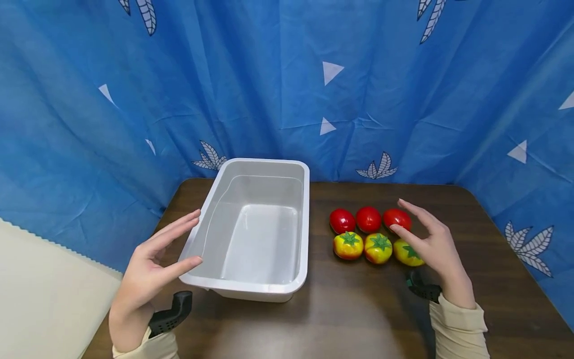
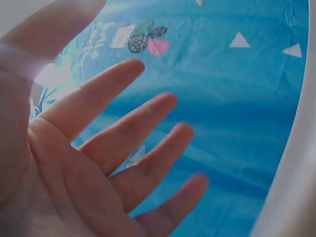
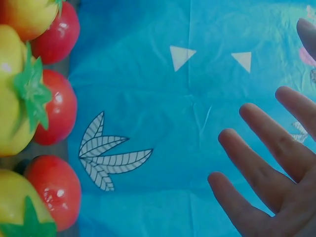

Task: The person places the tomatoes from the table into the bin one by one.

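Observation:
My left hand is beside the near left side of a pale grey plastic tub, its thumb and fingers spread and holding nothing. The tub has nothing inside. My right hand hovers by the right end of two rows of toy fruit, fingers extended, with nothing in its grasp. Red tomatoes form the back row. In front sit yellow-and-red tomatoes with green leafy tops; the rightmost yellow one is partly covered by my right hand. The right wrist view shows the same fruit at its left edge.
Everything stands on a dark brown wooden table. A blue patterned curtain hangs close behind the table and along its sides. At the lower left lies a cream cloth-like surface. Each wrist carries a black camera mount.

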Demonstrator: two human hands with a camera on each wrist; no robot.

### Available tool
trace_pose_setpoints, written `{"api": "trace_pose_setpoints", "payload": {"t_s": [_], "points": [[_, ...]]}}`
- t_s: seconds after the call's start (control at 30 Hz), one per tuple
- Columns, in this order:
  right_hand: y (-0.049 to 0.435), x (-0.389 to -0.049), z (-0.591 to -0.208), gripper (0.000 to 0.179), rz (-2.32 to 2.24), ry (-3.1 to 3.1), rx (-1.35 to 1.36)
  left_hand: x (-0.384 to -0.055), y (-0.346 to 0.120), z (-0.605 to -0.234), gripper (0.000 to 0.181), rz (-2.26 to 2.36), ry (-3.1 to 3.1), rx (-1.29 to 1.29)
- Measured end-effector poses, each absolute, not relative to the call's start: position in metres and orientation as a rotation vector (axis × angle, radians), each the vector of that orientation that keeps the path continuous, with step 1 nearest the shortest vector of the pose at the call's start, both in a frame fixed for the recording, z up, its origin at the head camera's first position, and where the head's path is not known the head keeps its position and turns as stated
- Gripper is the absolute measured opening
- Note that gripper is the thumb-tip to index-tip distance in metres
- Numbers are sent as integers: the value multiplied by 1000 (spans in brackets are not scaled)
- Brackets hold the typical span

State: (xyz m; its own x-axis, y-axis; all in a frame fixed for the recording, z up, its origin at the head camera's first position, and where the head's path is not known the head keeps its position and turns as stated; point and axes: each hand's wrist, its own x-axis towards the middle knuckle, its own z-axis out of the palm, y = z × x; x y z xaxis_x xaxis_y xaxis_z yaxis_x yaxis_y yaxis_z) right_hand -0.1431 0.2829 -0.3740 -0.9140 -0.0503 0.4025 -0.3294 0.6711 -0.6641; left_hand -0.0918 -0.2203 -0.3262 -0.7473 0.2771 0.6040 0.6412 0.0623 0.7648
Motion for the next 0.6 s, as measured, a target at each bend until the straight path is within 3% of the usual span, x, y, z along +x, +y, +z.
{"api": "trace_pose_setpoints", "payload": {"t_s": [0.23, 0.6], "points": [[291, -147, -383, 55, 1132, -2530, 225, -92, -229, -334, 72, -1605, -2287, -739], [302, -148, -398, 53, 1162, -2578, 165, -99, -245, -356, 84, -1587, -2456, -748]]}}
